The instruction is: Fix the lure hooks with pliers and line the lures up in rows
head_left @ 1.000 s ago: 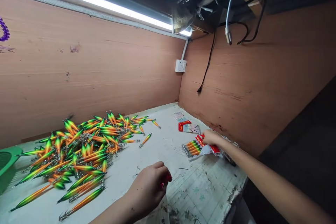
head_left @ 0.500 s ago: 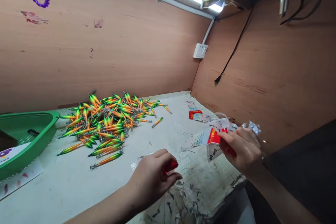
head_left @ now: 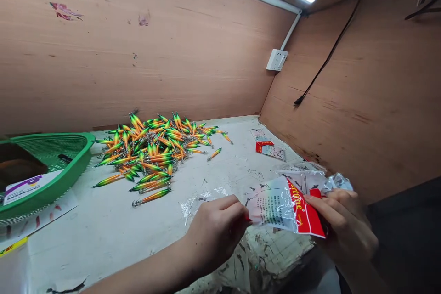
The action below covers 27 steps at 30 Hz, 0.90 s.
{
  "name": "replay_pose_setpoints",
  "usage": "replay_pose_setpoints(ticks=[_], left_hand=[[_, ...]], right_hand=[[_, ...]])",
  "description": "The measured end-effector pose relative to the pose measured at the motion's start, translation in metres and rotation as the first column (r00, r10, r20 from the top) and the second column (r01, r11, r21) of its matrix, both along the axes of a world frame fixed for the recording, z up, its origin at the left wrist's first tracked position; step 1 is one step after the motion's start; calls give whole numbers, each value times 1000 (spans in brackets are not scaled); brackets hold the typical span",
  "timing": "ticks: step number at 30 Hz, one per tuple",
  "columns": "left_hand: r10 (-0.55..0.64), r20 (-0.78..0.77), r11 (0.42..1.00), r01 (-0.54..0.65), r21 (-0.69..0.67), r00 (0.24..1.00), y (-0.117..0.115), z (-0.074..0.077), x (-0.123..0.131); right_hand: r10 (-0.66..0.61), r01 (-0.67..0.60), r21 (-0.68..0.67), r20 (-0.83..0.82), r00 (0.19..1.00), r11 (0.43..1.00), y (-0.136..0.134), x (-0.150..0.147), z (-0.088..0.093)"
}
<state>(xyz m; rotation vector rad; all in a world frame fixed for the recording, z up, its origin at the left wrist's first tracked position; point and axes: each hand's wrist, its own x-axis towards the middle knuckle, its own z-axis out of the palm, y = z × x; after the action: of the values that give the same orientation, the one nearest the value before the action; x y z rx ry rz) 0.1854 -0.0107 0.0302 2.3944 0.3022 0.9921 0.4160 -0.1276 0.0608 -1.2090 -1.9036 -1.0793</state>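
Printed packet [head_left: 275, 209] has moved closer to the left grip [head_left: 220, 225] in the head view, over the surface [head_left: 113, 225]; the right grip [head_left: 346, 225] clasps its red header [head_left: 305, 211], the left pinches something red [head_left: 247, 217]. Probably light, floppy, slippery: hold that stiffer header.

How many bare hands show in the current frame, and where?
2: the left hand, at the left end of the printed packet, and the right hand, holding its red end. No others show.
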Motion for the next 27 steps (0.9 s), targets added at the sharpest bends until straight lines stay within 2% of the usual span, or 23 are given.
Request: replay_pose_setpoints(ticks=[3,7,10,11,13,17,19,21,23,24,25,26,27], left_hand=[[-63,-53,989,55,-140,997,6,1,1],[4,-128,943,-46,-330,992,19,10,1],[-68,-157,889,-12,-457,985,21,18,-2],[-105,-154,890,23,-456,982,19,18,-2],[-161,-153,924,94,-370,975,11,16,-2],[-113,-162,987,92,-132,980,-4,2,3],[-104,-126,989,89,-122,987,-6,-1,4],[-153,-91,968,130,-216,984,-5,1,4],[-182,-57,897,142,-418,982,-1,7,2],[-171,-32,829,126,-544,985,2,10,1],[-134,0,731,99,-675,991,6,13,0],[-60,36,590,65,-805,998,12,15,-1],[41,60,419,37,-907,997,18,16,-1]], right_hand=[[7,-7,7,4,1000,1000,-1,2,-1],[12,-12,-5,12,1000,1000,-6,1,0],[6,-6,-5,10,1000,1000,-8,0,2],[2,-2,-10,13,1000,1000,-9,-1,4],[-7,7,-32,5,1000,999,-10,-2,6],[16,-25,-82,-107,994,996,-13,-4,7],[31,-47,-93,-165,986,995,-16,-4,5],[33,-51,-84,-204,978,995,-18,-1,3],[21,-33,-56,-205,979,998,-18,4,1],[10,-17,-34,-202,979,999,-16,7,0],[-4,1,-14,-199,980,1000,-13,10,0],[-19,20,3,-197,980,1000,-6,14,0],[-34,38,20,-201,979,999,4,18,0]])
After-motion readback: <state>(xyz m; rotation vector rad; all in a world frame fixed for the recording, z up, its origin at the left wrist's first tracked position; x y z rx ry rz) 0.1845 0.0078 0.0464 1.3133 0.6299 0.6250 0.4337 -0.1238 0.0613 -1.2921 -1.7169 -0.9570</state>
